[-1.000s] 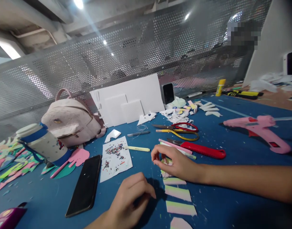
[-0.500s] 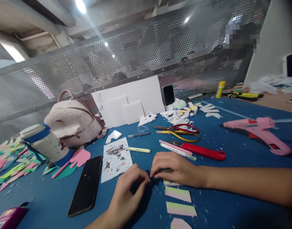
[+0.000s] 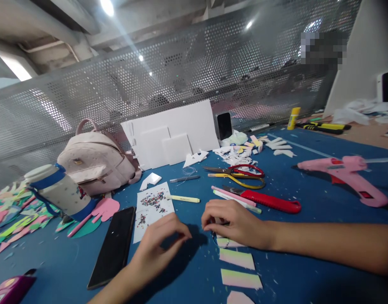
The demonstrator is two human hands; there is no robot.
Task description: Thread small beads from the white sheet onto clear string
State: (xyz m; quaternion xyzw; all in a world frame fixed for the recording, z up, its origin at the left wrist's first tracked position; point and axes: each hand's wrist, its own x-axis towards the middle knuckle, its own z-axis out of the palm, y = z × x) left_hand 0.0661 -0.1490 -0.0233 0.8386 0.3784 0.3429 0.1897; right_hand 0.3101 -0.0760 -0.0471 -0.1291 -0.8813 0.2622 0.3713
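My left hand (image 3: 164, 238) hovers over the blue table by the sheet of beads, thumb and forefinger pinched together; whatever may be between them is too small to make out. To its right, my right hand (image 3: 233, 221) rests with curled fingers, closed on a thin thread (image 3: 215, 241) whose fine loop shows beneath the palm. Strips of pink-and-green paper (image 3: 236, 258) lie in a column just below this hand. A white sheet (image 3: 140, 230) scattered with tiny dark and coloured beads (image 3: 154, 201) lies beyond the left hand.
Past my right hand lie a red utility knife (image 3: 271, 201), scissors (image 3: 247, 180) and pens (image 3: 235, 196). A pink glue gun (image 3: 342, 173) is at the right. A phone (image 3: 113, 249), bottle (image 3: 59, 190) and backpack (image 3: 99, 162) are on the left; white boards (image 3: 197, 126) stand behind.
My left hand has drawn away to the left from my right hand, widening the gap between them. The right hand has barely moved, and a thin loop now shows under it.
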